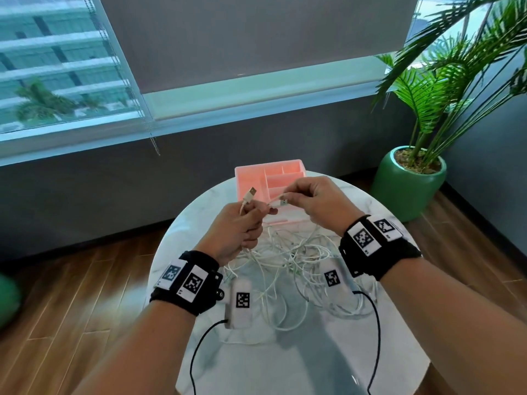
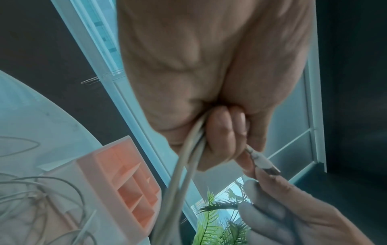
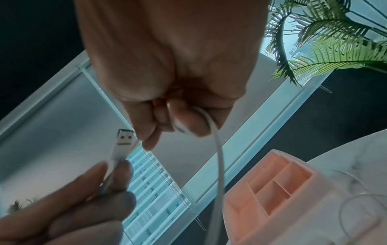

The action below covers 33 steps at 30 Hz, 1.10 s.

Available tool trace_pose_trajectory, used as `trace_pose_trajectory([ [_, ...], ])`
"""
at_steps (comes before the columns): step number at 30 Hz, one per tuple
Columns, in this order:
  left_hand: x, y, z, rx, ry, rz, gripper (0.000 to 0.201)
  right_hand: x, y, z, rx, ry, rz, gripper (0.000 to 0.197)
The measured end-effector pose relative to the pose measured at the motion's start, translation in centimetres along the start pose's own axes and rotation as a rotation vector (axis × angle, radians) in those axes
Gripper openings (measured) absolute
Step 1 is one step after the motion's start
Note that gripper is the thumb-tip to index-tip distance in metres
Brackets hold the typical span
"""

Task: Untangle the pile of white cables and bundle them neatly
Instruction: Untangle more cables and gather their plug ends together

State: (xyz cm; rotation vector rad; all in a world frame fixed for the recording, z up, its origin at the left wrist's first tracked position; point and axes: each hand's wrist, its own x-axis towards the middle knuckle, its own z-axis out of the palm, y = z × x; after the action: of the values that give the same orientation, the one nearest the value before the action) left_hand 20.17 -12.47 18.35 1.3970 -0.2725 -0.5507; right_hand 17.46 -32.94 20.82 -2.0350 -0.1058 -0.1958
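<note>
Nearest: the tangled pile of white cables [image 1: 288,269] sits loose on the round marble surface [image 1: 385,332], between the two wrists, strands crossing everywhere, nothing bundled yet. Above it, left hand [image 1: 238,233] is clenched round two cable runs with a USB-A plug [image 1: 250,194] sticking up past the knuckles; right hand [image 1: 310,199] pinches a second plug [image 1: 281,203] by its end, cable hanging down from the curled fingers [image 3: 184,119] into the pile. Both plugs are held close together, just in front of the pink organizer tray [image 1: 285,220]. Risks, my read: can't tell if these two ends belong to the same cable. If they don't, pulling them apart will cinch crossings below into knots. The lifted strands run straight down into the heap, so a fast pull likely drags the whole pile toward the near edge or off the surface. Left hand holding two runs at once means one may slip while the other tightens. Tray is close behind, so a swinging plug or loop could snag a divider or shove the tray back toward the far edge.
</note>
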Motion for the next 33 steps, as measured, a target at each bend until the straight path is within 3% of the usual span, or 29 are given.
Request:
trace_pose_trajectory([
  [4, 0.5, -1.0, -0.1, 0.053, 0.121, 0.038, 0.010, -0.3, 0.9, 0.7, 0.003, 0.001, 0.031, 0.011],
  [7, 0.6, -1.5, 0.1, 0.055, 0.157, 0.067, 0.017, -0.5, 1.5, 1.1, 0.028, -0.009, 0.101, 0.013],
  [12, 0.5, -1.8, 0.8, 0.010, 0.098, 0.043, 0.012, -0.5, 1.8, 1.5, 0.047, 0.027, 0.168, 0.016],
  [16, 0.7, -1.5, 1.2, 0.176, 0.258, 0.117, 0.003, -0.6, 1.7, 1.5, 0.077, -0.091, 0.186, 0.019],
  [18, 0.9, -1.5, 1.2, 0.199, 0.319, 0.131, 0.010, -0.7, 1.8, 1.6, 0.082, -0.151, 0.203, 0.021],
  [21, 0.8, -1.7, 0.7, 0.090, 0.293, 0.148, 0.029, -0.8, 2.4, 1.4, 0.079, -0.181, 0.254, 0.023],
  [23, 1.0, -1.8, -0.4, -0.058, 0.324, 0.134, 0.039, -1.0, 3.4, 1.0, 0.052, -0.105, 0.301, 0.024],
  [25, 1.2, -1.5, -2.2, -0.198, 0.398, 0.138, 0.044, -1.3, 5.0, 0.3, 0.111, 0.090, 0.398, 0.024],
  [29, 0.9, -0.4, -4.4, -0.494, 0.445, 0.142, 0.042, -1.8, 8.3, -1.6, 0.791, 0.436, 0.702, 0.019],
  [31, 0.7, 0.1, -4.5, -0.536, 0.451, 0.132, 0.042, -2.4, 9.4, -2.1, 0.929, 0.487, 0.787, 0.019],
  [33, 0.8, 0.5, -4.3, -0.532, 0.457, 0.136, 0.044, -3.3, 10.6, -2.2, 0.843, 0.484, 0.852, 0.020],
])
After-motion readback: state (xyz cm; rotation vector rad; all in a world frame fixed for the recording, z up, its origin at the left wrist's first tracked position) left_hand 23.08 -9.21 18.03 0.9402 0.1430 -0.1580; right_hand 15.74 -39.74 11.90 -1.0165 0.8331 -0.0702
